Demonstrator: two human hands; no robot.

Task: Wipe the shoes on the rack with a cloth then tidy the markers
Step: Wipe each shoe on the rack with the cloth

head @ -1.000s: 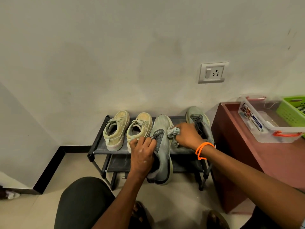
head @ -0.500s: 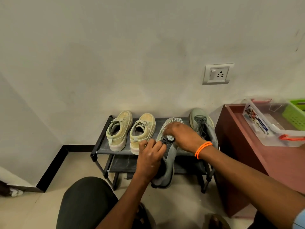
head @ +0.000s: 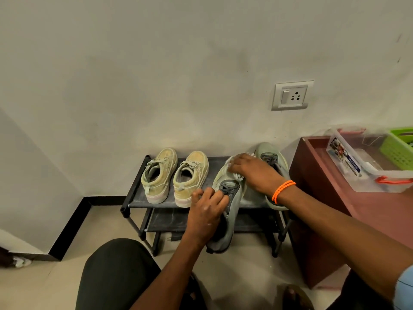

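Observation:
A grey sneaker [head: 232, 211] is tilted off the front of the black shoe rack [head: 136, 198], with its toe resting on the top shelf. My left hand [head: 206, 214] grips it at the collar and laces. My right hand [head: 252, 171], with an orange bracelet, presses a pale cloth [head: 238, 175] on the sneaker's toe; most of the cloth is hidden under the hand. The matching grey sneaker [head: 273, 162] sits at the rack's right end. Two tan sneakers [head: 159, 173] [head: 190, 177] stand side by side on the left. No markers are visible.
A dark red cabinet [head: 324, 175] stands right of the rack and carries a clear plastic box [head: 357, 166] and a green basket [head: 400, 148]. A wall socket [head: 291, 96] is above. My dark-clad knee [head: 116, 274] is low in the middle.
My right hand with the cloth has slid from the sneaker's tongue area up to its toe. My left hand keeps its hold on the shoe.

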